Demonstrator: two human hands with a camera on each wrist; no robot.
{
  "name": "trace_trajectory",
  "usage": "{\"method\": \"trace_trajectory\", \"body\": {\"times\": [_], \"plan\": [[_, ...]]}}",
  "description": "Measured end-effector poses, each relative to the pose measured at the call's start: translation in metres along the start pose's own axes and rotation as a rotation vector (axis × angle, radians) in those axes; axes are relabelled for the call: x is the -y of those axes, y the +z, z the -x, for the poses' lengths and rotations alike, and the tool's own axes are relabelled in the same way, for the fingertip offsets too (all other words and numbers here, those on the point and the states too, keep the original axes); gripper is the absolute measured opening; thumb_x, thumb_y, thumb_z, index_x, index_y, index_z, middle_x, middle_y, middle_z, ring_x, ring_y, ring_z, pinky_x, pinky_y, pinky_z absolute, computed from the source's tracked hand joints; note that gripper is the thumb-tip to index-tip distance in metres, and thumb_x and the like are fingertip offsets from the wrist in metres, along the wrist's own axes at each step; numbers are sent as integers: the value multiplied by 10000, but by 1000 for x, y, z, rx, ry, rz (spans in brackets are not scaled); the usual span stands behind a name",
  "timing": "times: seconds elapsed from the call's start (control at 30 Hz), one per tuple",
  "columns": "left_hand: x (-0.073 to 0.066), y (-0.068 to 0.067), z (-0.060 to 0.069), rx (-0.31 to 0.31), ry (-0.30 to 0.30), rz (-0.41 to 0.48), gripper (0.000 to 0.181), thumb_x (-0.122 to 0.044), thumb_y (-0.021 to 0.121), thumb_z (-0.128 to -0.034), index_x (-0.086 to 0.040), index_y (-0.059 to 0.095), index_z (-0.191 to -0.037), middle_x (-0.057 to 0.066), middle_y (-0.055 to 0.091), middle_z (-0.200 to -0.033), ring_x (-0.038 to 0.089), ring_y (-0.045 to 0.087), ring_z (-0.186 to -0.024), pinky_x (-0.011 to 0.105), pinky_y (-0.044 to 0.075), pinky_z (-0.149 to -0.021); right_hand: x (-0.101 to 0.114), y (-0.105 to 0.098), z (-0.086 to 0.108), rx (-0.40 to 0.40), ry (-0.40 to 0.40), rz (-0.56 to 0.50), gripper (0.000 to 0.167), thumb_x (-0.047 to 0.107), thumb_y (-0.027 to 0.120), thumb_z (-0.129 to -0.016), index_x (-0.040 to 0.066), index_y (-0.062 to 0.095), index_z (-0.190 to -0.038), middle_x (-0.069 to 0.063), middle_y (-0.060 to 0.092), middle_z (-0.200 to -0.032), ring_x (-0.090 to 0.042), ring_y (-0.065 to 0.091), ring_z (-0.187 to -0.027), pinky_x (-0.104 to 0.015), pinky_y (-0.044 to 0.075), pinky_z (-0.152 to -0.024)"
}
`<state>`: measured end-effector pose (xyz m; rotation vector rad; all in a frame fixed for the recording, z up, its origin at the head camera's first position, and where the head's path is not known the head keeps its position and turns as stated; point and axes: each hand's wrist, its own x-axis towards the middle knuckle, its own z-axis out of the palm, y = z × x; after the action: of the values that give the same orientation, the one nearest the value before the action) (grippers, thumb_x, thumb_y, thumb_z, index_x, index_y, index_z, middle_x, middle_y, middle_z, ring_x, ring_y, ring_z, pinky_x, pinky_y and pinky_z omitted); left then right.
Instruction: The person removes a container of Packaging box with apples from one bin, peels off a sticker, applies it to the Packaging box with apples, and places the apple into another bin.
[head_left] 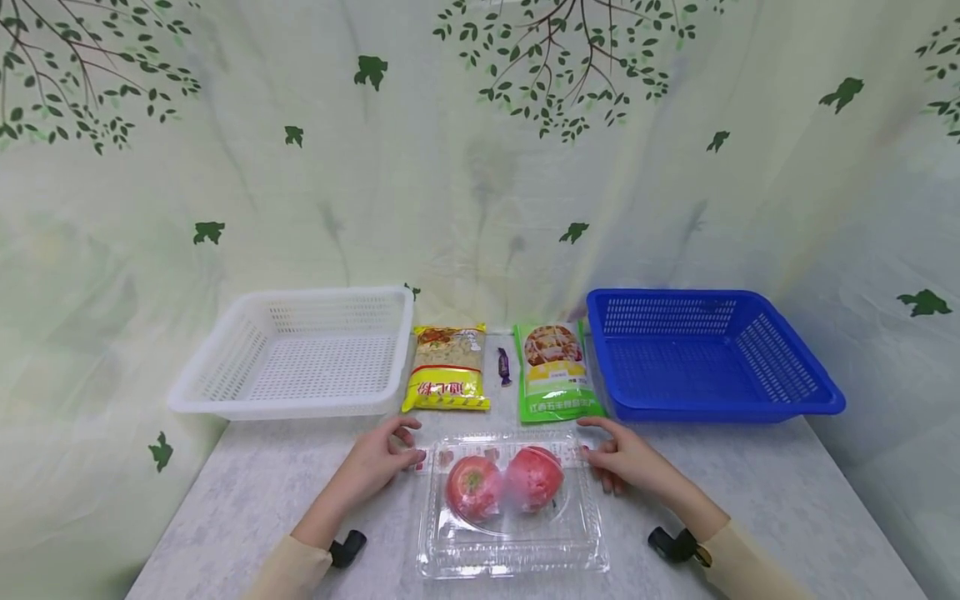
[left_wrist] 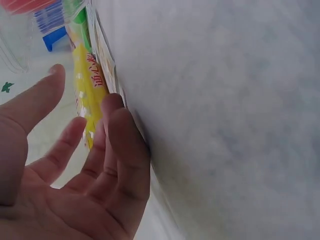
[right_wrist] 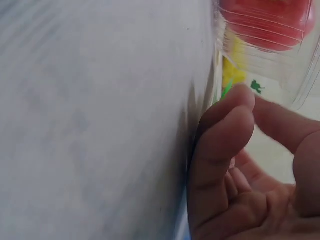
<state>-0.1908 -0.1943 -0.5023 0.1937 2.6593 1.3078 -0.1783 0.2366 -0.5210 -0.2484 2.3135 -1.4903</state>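
Clear plastic makes up the box (head_left: 517, 558) at the front of the table in the head view, with two red apples (head_left: 474, 487) showing inside. My left hand (head_left: 367, 462) is just beside its left side and my right hand (head_left: 633, 458) just beside its right; both are relaxed, fingers loosely bent, grasping nothing that I can see. Near my fingertips lies a printed strip (head_left: 422, 463) with small red pictures, too fine to read; I cannot tell whether I touch it. Behind, the yellow packet (head_left: 447, 368) carries large red characters resembling 通心粉. Across the lower edge of the green packet (head_left: 557, 371) run white characters, of which I make out what seems to be 江西五丰. Lettering on the purple wrapped sweet (head_left: 503, 367) is too small. White basket (head_left: 292, 408) to the left, blue basket (head_left: 720, 410) to the right.

From my left wrist, thumb and fingers stand apart around a bare palm, the red characters on the yellow packet visible beyond.

From my right wrist, the fingers curve loosely, released, beneath the box's edge and a red apple.
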Motion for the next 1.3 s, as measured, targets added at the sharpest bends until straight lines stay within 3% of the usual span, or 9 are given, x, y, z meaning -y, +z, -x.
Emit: {"method": "trace_trajectory", "body": {"times": [0.13, 0.27, 0.37, 0.6, 0.7, 0.87, 0.97, 1.13, 1.3], "plan": [[0, 5, -7, -27, 23, -59, 439, -131, 864, -851, -81, 685, -1248, 107, 701, -1098, 144, 639, -770, 250, 527, -669, -3, 2, -5, -15, 18, 22, 549, 172, 683, -1025, 17, 482, -1512, -42, 660, -654, -120, 573, -467, -248, 469, -417], [3, 10, -11, -60, 88, -165, 422, -106, 873, -790, -92, 719, -1183, 72, 704, -1041, 162, 633, -882, 299, 526, -764, -4, 7, -8, -42, 31, 78, 452, 152, 676, -1010, 4, 565, -1422, -9, 642, -626, -94, 560, -443, -235, 444, -405], [3, 14, -12, -77, 101, -246, 437, -102, 862, -757, -115, 722, -1171, 31, 682, -1004, 172, 604, -921, 337, 500, -793, -4, 10, -8, -70, 33, 111, 404, 119, 671, -990, 14, 595, -1373, 2, 628, -610, -85, 552, -428, -238, 438, -402], [-6, 18, -10, -40, -16, -338, 366, -120, 847, -796, -127, 728, -1142, -13, 602, -851, 160, 530, -783, 315, 424, -691, -1, 13, -8, -90, 17, 152, 261, 46, 669, -930, 27, 620, -1185, -11, 620, -594, -83, 552, -398, -251, 427, -388], [-8, 19, -9, -34, -29, -345, 332, -108, 843, -808, -119, 729, -1120, -14, 582, -804, 161, 519, -744, 310, 406, -667, -1, 14, -10, -104, 15, 183, 205, 46, 678, -916, 59, 631, -1116, 11, 594, -582, -74, 531, -398, -226, 398, -395], [-8, 20, -9, -32, -41, -341, 316, -112, 840, -816, -129, 720, -1108, -13, 568, -797, 160, 507, -733, 306, 392, -656, 2, 13, -12, -201, -4, 222, 138, 113, 754, -901, 100, 656, -996, 39, 492, -655, -93, 468, -563, -204, 351, -499], [-8, 20, -9, -28, -48, -332, 328, -114, 836, -825, -127, 712, -1129, -8, 566, -800, 164, 505, -732, 307, 386, -655, 5, 13, -12, -242, 3, 192, 186, 178, 782, -920, 64, 691, -1036, 10, 517, -743, -122, 482, -665, -218, 381, -554], [-8, 20, -9, -30, -49, -330, 344, -117, 834, -828, -127, 708, -1148, -9, 562, -798, 165, 502, -724, 307, 379, -653, 8, 13, -12, -232, 5, 92, 382, 180, 741, -966, -41, 678, -1271, -52, 679, -916, -140, 561, -721, -236, 481, -575], [-9, 18, -8, -49, -21, -311, 324, -134, 828, -845, -132, 710, -1147, -23, 572, -794, 151, 511, -729, 306, 398, -661, 14, 14, -13, -265, 3, -99, 385, 125, 696, -1009, -114, 626, -1304, -56, 745, -833, -129, 612, -630, -256, 537, -569]]}}
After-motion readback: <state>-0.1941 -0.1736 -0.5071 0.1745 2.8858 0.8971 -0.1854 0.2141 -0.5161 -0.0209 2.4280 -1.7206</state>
